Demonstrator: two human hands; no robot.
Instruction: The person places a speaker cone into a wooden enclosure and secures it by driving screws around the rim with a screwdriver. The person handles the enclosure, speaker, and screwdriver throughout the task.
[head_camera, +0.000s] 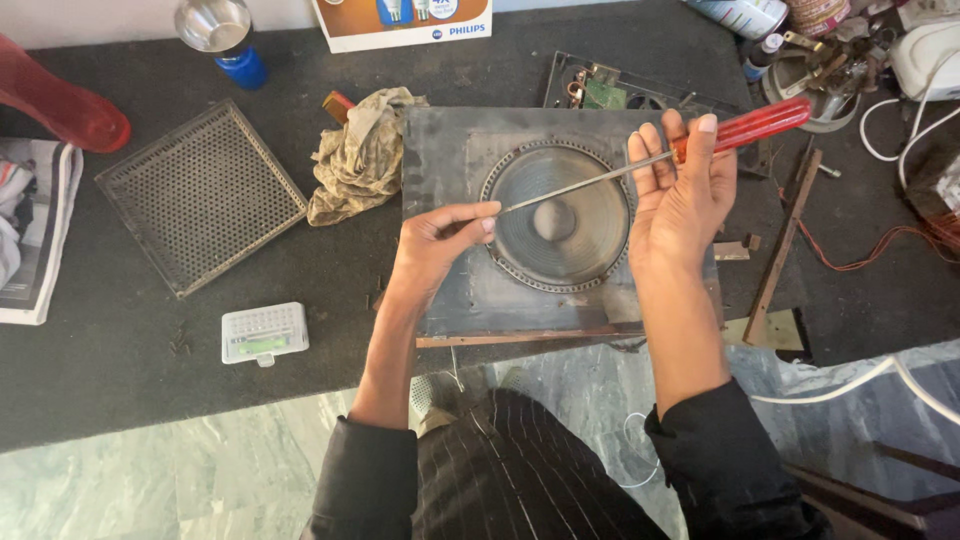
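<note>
**Screwdriver held at both ends over the speaker panel**

Right hand (683, 195) gripped the screwdriver (640, 165) where the red handle meets the shaft, fingers wrapped shut around it. Left hand (437, 245) pinched the tip end of the shaft, thumb and fingers closed on the metal. The tool sat slanted, clear of the surface, above the speaker cone (556, 215), which was mounted in a grey square panel (445, 150) lying flat on the dark counter (130, 370).

Handling, my read: with the tip hanging right over the cone, I'd guide it with the left pinch and keep it off the cone, which looked like the easiest thing there to puncture. Work belonged at the ring of small fixings around the cone's rim; I couldn't tell what kind they were.

Room and edges:
- Panel's near edge sat close to the counter's front edge, above the person's lap. Little margin there.
- Left of panel: crumpled rag (362, 150) touching its corner, then a perforated metal grille (200, 195) well apart, and a small white box (264, 333) nearer the front.
- Right: wooden strip (782, 245) just beside the panel, red wires (870, 255) and white cable (880, 375) beyond. Cluttered; handle swing was tighter on that side.
- Far side: circuit board frame (600, 90) just behind the panel.
</note>
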